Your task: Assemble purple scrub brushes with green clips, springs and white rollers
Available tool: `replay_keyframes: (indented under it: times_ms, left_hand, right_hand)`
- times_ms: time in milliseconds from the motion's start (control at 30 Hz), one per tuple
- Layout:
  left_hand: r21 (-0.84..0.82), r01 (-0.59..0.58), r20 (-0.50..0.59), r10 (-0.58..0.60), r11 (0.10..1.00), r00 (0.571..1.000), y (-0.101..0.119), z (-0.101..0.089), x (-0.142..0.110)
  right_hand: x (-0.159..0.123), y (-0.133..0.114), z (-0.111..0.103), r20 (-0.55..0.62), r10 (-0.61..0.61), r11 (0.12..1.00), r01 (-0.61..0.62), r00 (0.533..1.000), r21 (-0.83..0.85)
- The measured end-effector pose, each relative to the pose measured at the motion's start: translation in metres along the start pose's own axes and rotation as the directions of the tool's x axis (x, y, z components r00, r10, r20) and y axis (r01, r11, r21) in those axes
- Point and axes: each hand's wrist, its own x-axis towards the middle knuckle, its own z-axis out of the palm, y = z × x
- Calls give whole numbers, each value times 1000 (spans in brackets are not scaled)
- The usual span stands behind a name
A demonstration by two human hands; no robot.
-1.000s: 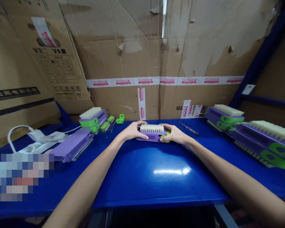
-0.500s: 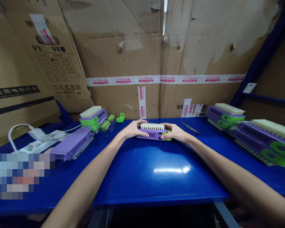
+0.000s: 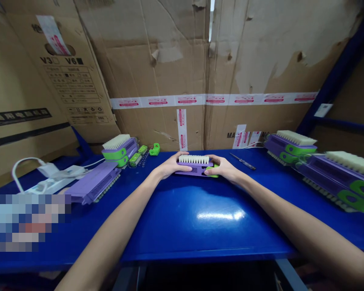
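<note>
A purple brush-like unit (image 3: 197, 171) with white bristles on top and a green right end lies level between my hands, at the back middle of the blue table. My left hand (image 3: 172, 165) is closed around its left end, the thumb along the front side. At the other end my right hand (image 3: 225, 167) grips the green part, thumb in front and fingers behind. Whether the unit touches the table I cannot tell. To the right of my right hand lies a thin screwdriver (image 3: 244, 161).
Similar units are stacked on the left (image 3: 118, 149) and right (image 3: 291, 147). Near the left stack are a loose green bracket (image 3: 154, 150), small green-and-grey blocks (image 3: 135, 159) and springs. A white power strip (image 3: 56, 182) with cables sits far left. Cardboard (image 3: 157, 72) walls the back.
The camera view has shifted slightly. Both hands keep hold of the purple unit in nearly the same place, with the left thumb a little higher on its front.
</note>
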Motion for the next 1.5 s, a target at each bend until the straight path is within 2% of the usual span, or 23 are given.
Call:
replay_keyframes:
  times_ms: [67, 167, 367, 633, 867, 1067, 1333, 1500]
  left_hand:
    - [-87, 26, 4, -26, 996, 1000, 2, 2, -2]
    - [-179, 57, 36, -51, 982, 998, 4, 1, -5]
    - [-269, 81, 104, -55, 960, 993, 5, 0, -6]
    - [-210, 24, 11, -22, 977, 1000, 1, 2, 0]
    - [-131, -32, -33, 28, 991, 999, -9, -2, 5]
    - [-178, -25, -12, 23, 984, 1000, -10, -5, 4]
    - [-149, -17, -45, 10, 989, 999, -4, 1, 2]
    - [-51, -39, -60, 36, 998, 998, -2, 5, 1]
  right_hand:
    - [-1, 0, 0, 7, 12, 999, -12, 1000, 45]
    - [-4, -2, -1, 81, 11, 994, -20, 997, 107]
    - [-9, -9, 0, 204, 31, 980, -69, 978, 184]
    - [-8, -7, 3, 131, 73, 942, -112, 989, 316]
    - [-1, 6, 3, -17, 46, 985, -42, 999, 168]
    - [-3, 2, 2, 56, 67, 954, -80, 996, 288]
    - [-6, -1, 2, 96, 25, 950, -54, 995, 309]
    - [-4, 4, 3, 12, 55, 976, -57, 998, 212]
